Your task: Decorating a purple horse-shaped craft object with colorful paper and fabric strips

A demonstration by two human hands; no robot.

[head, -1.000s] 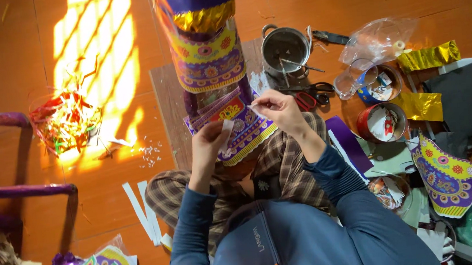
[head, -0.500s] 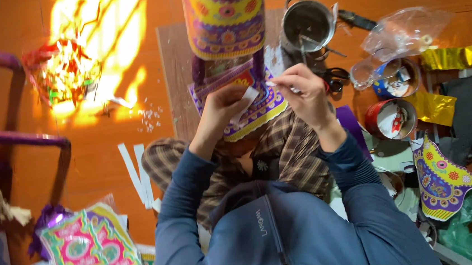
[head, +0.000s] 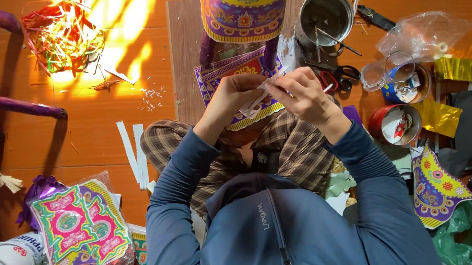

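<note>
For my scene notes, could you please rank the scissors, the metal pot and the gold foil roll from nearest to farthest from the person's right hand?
From the right hand:
1. Scissors, just beside it on the floor.
2. Metal pot, beyond the scissors.
3. Gold foil roll, far out at the edge.

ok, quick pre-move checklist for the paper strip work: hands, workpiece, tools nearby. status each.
1. Both hands on the white paper strip: ok, left hand and right hand pinch it between them.
2. Strip lies flat against the patterned purple panel: cannot tell, the hands cover the contact.
3. Panel supported: ok, it rests over the wooden board and the lap.
4. Scissors within reach: ok, just beyond the right hand, beside the metal pot.
5. Spare white strips available: ok, on the floor by the left knee.
6. Glue on the strip: cannot tell.
</note>
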